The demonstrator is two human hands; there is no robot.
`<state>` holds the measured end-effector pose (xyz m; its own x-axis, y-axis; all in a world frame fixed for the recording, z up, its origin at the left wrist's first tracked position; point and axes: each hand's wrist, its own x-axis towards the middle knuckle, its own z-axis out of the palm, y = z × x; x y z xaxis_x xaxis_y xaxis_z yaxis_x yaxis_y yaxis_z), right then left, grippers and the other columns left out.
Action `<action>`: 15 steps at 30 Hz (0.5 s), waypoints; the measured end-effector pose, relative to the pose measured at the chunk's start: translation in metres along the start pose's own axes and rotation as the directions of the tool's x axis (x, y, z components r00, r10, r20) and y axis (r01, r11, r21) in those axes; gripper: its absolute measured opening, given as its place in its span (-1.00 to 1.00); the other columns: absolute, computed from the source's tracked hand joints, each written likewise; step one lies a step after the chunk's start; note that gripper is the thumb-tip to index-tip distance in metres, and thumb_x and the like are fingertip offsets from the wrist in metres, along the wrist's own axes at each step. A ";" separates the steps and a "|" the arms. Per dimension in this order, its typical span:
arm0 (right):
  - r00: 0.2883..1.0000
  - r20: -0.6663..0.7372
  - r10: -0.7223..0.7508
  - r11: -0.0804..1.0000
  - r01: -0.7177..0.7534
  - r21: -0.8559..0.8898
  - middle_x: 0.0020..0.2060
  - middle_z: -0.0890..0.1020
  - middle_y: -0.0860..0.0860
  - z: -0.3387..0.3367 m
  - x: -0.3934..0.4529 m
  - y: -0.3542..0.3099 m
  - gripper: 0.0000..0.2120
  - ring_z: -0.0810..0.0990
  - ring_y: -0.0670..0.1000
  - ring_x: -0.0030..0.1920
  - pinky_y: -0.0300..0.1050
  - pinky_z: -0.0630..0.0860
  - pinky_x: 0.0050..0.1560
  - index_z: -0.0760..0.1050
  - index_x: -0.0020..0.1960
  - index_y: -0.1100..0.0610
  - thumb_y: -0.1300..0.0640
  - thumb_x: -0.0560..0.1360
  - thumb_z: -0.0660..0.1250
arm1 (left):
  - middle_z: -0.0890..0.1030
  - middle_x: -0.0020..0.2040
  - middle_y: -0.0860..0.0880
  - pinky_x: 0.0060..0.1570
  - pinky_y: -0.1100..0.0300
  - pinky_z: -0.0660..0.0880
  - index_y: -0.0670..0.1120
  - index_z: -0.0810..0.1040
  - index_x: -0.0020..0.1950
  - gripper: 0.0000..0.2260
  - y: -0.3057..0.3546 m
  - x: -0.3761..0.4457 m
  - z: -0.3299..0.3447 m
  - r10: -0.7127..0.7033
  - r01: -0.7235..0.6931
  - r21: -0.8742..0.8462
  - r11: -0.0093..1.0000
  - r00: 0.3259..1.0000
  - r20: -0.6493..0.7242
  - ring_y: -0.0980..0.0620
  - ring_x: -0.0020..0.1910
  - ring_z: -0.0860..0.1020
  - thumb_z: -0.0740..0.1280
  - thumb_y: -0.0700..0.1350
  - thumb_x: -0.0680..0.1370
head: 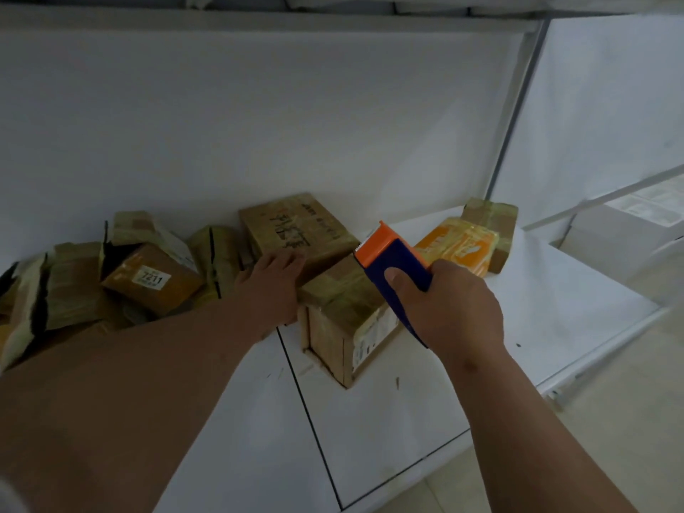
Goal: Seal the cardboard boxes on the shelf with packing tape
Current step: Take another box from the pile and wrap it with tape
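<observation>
Two hands work mid-shelf [536, 309]: our left hand [272, 286] lies flat against the taped cardboard box [348, 312], our right hand [449, 312] grips the tape dispenser [392, 259]. Next, we lower its blade onto the top seam.

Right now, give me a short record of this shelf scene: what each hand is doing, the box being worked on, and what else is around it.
left hand: left hand lies flat, fingers straight, on the box with handwriting
right hand: right hand grips the tape dispenser, blue body, orange head
box in front: small cardboard box on the white shelf, tape already across its top
left side: pile of taped boxes, one labelled 7211
right side: orange package against a small taped box
</observation>
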<state>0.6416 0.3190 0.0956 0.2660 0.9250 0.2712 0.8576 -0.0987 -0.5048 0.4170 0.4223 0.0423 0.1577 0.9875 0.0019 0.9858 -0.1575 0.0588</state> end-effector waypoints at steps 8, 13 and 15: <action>0.999 0.025 0.021 1.000 -0.020 -0.016 -0.35 0.53 -0.07 0.006 0.001 0.007 -0.59 0.54 -0.01 -0.34 -0.12 0.50 -0.30 0.43 -0.15 0.04 -0.31 0.51 0.15 | 0.30 0.31 -0.08 0.22 0.00 0.43 0.12 0.36 0.46 -0.60 -0.021 -0.011 -0.003 -0.100 0.072 -0.130 0.989 0.969 -0.225 -0.13 0.24 0.35 0.24 0.08 0.62; 0.999 0.045 0.030 1.000 -0.030 -0.001 -0.35 0.54 -0.06 0.007 0.004 0.008 -0.59 0.55 -0.01 -0.33 -0.11 0.50 -0.31 0.42 -0.19 0.02 -0.32 0.50 0.16 | 0.12 0.52 -0.15 0.28 -0.01 0.38 0.04 0.22 0.55 -0.52 -0.021 -0.003 0.010 -0.216 0.173 -0.296 0.939 0.969 -0.118 -0.23 0.37 0.34 0.18 0.08 0.64; 0.998 0.046 0.032 0.999 -0.032 0.003 -0.34 0.56 -0.06 0.007 0.004 0.009 -0.60 0.56 -0.01 -0.33 -0.10 0.52 -0.30 0.42 -0.18 0.02 -0.31 0.50 0.16 | 0.16 0.54 -0.14 0.35 0.00 0.37 0.02 0.28 0.53 -0.56 -0.026 0.002 0.011 -0.183 0.137 -0.349 0.927 0.978 -0.103 -0.22 0.41 0.32 0.17 0.06 0.65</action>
<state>0.6469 0.3248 0.0865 0.2730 0.9373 0.2166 0.8473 -0.1276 -0.5156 0.3929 0.4283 0.0294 -0.0327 0.9951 0.0937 0.9149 -0.0080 0.4035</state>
